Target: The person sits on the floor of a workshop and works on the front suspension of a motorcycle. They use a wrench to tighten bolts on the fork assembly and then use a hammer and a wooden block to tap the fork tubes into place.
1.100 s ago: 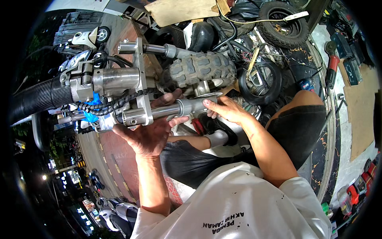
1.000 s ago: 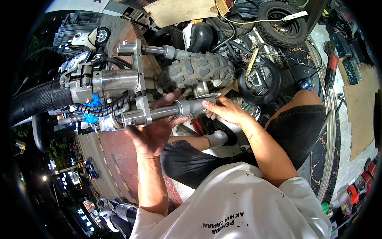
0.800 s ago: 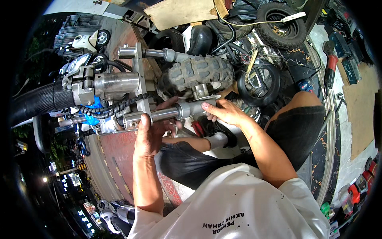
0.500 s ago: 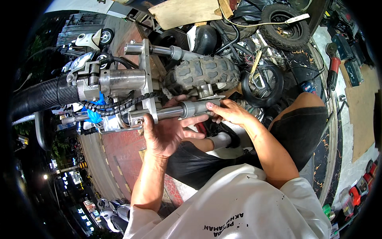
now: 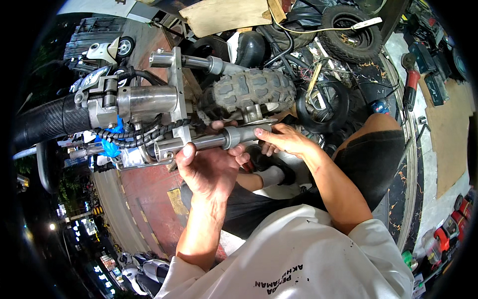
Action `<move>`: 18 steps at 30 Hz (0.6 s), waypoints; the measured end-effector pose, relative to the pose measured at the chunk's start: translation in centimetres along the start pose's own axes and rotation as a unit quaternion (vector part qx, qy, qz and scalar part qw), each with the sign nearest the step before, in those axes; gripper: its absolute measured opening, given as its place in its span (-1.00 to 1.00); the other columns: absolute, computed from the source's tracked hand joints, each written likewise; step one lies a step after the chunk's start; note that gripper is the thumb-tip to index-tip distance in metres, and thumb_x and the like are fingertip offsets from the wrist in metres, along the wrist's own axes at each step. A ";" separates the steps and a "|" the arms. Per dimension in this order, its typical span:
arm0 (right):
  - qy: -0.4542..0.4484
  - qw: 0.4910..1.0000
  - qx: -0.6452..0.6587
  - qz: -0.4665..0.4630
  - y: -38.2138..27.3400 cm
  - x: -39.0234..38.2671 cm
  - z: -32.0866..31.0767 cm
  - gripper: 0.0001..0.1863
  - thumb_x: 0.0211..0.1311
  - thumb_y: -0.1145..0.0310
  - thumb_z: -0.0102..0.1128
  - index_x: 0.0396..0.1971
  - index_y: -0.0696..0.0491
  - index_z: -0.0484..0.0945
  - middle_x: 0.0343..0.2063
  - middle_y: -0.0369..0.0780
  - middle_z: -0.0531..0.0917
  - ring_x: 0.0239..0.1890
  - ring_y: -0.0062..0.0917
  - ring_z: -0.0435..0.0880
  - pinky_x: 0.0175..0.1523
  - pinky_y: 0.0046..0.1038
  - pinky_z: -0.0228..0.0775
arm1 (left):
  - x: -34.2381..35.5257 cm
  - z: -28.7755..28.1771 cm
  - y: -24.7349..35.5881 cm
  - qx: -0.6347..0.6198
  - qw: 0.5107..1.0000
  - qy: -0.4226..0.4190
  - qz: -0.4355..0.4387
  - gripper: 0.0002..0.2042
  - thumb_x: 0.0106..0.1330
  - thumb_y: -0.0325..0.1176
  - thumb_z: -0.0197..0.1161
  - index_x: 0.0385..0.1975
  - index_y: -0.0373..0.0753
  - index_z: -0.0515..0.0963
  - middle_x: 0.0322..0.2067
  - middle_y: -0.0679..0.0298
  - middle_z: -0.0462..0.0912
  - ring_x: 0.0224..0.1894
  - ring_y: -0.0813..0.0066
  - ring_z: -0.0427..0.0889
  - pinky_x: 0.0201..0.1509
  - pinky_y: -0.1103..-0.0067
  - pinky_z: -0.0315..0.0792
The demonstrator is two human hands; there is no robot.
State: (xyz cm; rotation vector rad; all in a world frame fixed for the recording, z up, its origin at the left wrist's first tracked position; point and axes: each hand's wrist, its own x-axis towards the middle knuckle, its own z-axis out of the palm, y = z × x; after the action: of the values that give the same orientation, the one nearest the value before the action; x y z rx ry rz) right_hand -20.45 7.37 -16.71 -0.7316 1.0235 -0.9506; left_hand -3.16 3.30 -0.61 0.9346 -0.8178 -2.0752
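Observation:
A front fork leg (image 5: 214, 141), a bright steel tube sliding into a grey lower sleeve, lies across in front of me. My left hand (image 5: 211, 172) is under the tube, palm up, with its fingers curled round it and the thumb by the metal clamp plate (image 5: 182, 135). On the grey sleeve, near the wheel hub, my right hand (image 5: 286, 140) presses its thumb on top, its fingers bent beneath. Behind the leg sits a knobbly tyre (image 5: 261, 89). The second fork leg (image 5: 194, 62) runs along its far side. Parts of the left fingers are hidden by the tube.
A thick black patterned stem (image 5: 55, 119) and wrapped cables (image 5: 134, 135) extend left. Loose tyres (image 5: 326, 107), wires and a wooden board (image 5: 224, 17) crowd the far side. On the right lie a red-handled tool (image 5: 411, 84) and a cardboard sheet (image 5: 450, 139).
My left fingers, spread before, have curled in round the fork leg, and the left forearm has shifted right. My right hand stays on the sleeve. The view has moved slightly.

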 end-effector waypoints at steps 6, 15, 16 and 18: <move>0.000 1.000 -0.004 -0.003 0.4 -0.3 -0.1 -0.26 0.25 -0.31 0.29 -0.14 0.21 0.66 -0.38 -0.19 0.74 -0.30 -0.50 0.72 -0.19 -0.46 0.51 | -0.1 0.0 0.3 -0.019 0.999 -0.026 -0.012 -0.36 0.05 0.25 0.37 -0.03 -0.13 0.57 0.16 0.01 0.43 -0.21 0.16 0.49 -0.12 0.31 0.37; 0.231 0.881 -0.373 0.178 7.5 2.3 -3.2 -0.57 0.11 0.28 0.15 -0.06 0.20 0.69 0.01 0.05 0.70 0.15 -0.03 0.65 0.28 -0.22 0.48 | 0.0 -1.0 0.2 -0.020 0.999 -0.028 -0.010 -0.35 0.03 0.27 0.40 -0.03 -0.13 0.59 0.22 -0.02 0.41 -0.20 0.20 0.49 -0.16 0.35 0.34; 0.258 0.874 -0.375 0.173 8.1 2.9 -3.8 -0.57 0.12 0.27 0.16 -0.06 0.20 0.69 0.00 0.05 0.71 0.13 -0.03 0.66 0.26 -0.23 0.49 | 0.1 -1.0 0.3 -0.014 0.999 -0.029 -0.011 -0.35 0.02 0.27 0.40 -0.03 -0.12 0.60 0.23 -0.02 0.41 -0.21 0.21 0.49 -0.17 0.35 0.34; 0.306 0.858 -0.379 0.166 11.2 4.5 -5.3 -0.57 0.13 0.24 0.17 -0.07 0.18 0.68 -0.02 0.04 0.72 0.10 -0.04 0.68 0.24 -0.23 0.51 | 0.3 -0.9 0.3 -0.004 1.000 -0.026 -0.014 -0.34 0.02 0.28 0.40 -0.02 -0.11 0.60 0.25 -0.02 0.39 -0.21 0.22 0.49 -0.19 0.35 0.35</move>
State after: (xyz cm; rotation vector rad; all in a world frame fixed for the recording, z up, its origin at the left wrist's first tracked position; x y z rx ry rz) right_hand -21.09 7.55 -29.88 -0.8602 2.0829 -0.4431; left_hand -2.46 2.70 -1.01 0.8960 -0.8261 -2.1330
